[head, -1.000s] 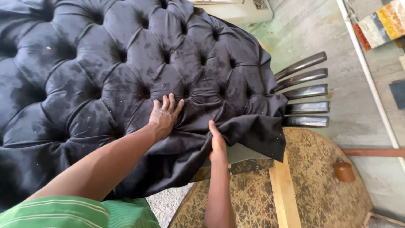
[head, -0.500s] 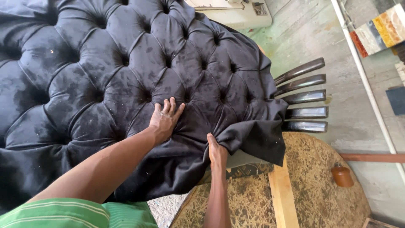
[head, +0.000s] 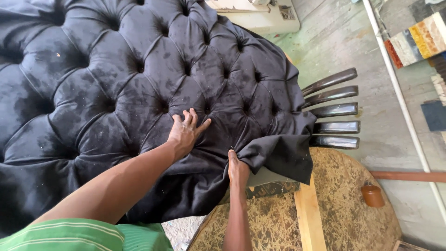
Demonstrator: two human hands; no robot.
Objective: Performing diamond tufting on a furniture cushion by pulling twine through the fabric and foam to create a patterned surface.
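Observation:
A large tufted cushion covered in black velvet fabric [head: 116, 88] fills most of the view, with deep button dimples and folds. My left hand [head: 186, 132] lies flat on the fabric near its lower edge, fingers spread. My right hand [head: 238, 169] reaches up from below and pinches the loose hanging edge of the fabric [head: 278, 155] at the cushion's lower right corner, its fingers tucked under the cloth.
Several dark curved wooden slats [head: 332, 114] stick out to the right of the cushion. Below lies a round coarse fibre pad [head: 353, 218] crossed by a pale wooden board [head: 309, 218]. A small brown pot [head: 372, 195] stands by it. A white pipe [head: 399, 93] runs along the concrete floor.
My right hand has slid up and gripped the fabric's hanging edge, gathering it toward the corner. My left hand has stayed pressed on the cushion.

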